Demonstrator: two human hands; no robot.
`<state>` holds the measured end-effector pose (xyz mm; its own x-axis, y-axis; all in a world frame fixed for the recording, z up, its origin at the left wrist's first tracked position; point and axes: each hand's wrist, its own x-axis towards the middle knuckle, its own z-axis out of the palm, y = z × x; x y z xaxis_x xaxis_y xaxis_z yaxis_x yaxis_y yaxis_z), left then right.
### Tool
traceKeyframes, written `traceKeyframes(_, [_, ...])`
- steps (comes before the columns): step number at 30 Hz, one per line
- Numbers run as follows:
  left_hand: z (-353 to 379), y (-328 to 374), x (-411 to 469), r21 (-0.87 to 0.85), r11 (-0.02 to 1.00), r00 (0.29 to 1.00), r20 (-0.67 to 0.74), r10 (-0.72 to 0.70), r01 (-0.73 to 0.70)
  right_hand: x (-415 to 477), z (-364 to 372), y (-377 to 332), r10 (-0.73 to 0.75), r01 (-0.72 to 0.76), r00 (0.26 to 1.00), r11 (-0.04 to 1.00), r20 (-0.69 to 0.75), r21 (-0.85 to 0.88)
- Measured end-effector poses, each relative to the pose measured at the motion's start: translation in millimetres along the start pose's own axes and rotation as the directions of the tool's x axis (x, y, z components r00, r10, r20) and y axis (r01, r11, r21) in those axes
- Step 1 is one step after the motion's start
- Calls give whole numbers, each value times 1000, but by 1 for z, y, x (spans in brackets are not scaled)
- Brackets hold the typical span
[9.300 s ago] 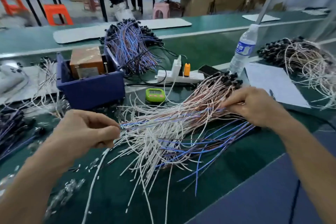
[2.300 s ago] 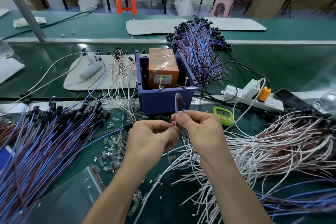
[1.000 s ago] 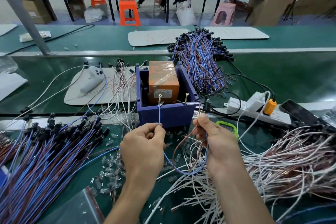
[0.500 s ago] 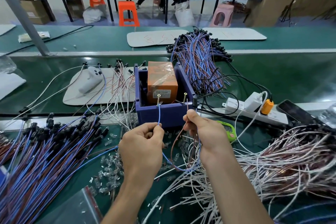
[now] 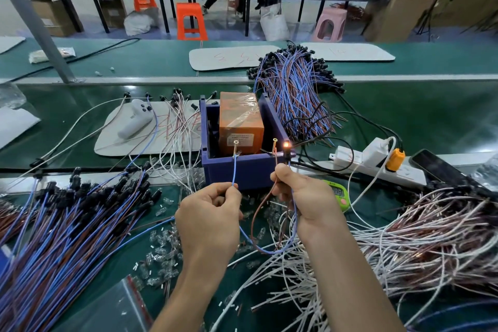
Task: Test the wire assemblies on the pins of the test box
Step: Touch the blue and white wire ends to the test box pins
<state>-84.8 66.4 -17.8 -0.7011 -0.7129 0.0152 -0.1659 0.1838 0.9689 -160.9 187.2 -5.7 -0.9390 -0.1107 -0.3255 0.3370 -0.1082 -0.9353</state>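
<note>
Wire assembly [image 5: 269, 250] is hanging in a loop between both hands, just before the test box [image 5: 242, 172]. Left hand [image 5: 210, 213] is pinching its blue lead [image 5: 234, 172], which is reaching up to the left pin [image 5: 235, 147]. Right hand [image 5: 307, 197] is pinching the brown lead [image 5: 258, 210] by the right pin [image 5: 274, 144], and the lamp [image 5: 286, 145] is glowing orange. A wire bundle [image 5: 293, 97] is lying behind.

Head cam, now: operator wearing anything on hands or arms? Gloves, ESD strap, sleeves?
Nothing visible. Left hand and right hand are bare: no gloves, rings or finger cots. Left forearm and right forearm are bare down to the frame edge, with no sleeve, watch or wrist strap in view.
</note>
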Motion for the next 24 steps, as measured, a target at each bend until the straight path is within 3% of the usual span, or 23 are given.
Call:
traceKeyframes(6, [-2, -2, -8, -43, 998, 999, -13, 43, -44, -10, -10, 3, -62, 67, 994, 996, -86, 58])
traceKeyframes(9, [-2, -1, -14, -80, 996, 987, 151, 50, -38, -20, -17, 8, -111, 117, 991, 991, -79, 69])
traceKeyframes(14, [10, 8, -24, -50, 998, 876, 482, -1, 28, -31, -31, 14, -198, 198, 978, 980, -61, 6])
traceKeyframes(20, [23, 12, -33, 80, 997, 800, 598, -56, 10, -42, -61, 20, -202, 202, 977, 979, -63, -10])
traceKeyframes(24, [32, 14, -44, 18, 995, 788, 609, -87, 96, -54, -88, 20, -186, 188, 982, 981, -30, 54])
